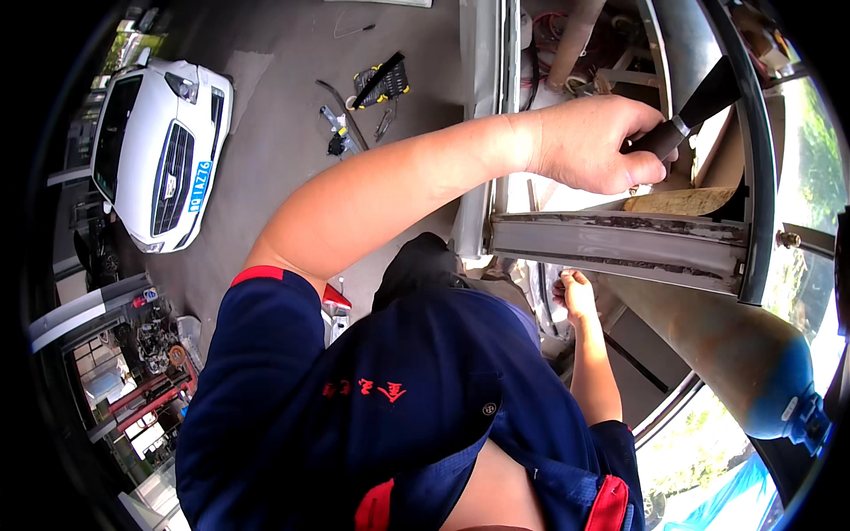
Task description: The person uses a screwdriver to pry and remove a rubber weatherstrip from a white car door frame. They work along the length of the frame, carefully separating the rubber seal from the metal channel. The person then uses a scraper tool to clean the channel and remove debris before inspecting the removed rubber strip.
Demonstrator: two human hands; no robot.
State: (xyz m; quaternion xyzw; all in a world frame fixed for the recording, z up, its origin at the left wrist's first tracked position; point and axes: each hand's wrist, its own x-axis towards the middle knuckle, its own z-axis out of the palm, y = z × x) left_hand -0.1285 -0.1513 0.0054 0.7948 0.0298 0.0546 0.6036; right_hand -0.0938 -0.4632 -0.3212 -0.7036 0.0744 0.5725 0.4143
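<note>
Ur tool: blk w/ silver band. Frame bar: gry, dk brn streaks along edges. Ur shirt: navy, red trim + lettering. Cylinder: tan-gry body, blu at one end. Car: wht, blk grille. Case: blk/ylw. Floor: gry.

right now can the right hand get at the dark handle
Probably not directly: the grey metal bar appears between the right hand and the dark handle, which the left hand grips.

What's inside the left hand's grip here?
A dark-handled tool; its handle shows beyond the fingers, leading to a black far part. The rest of the handle is covered by the left hand.
</note>
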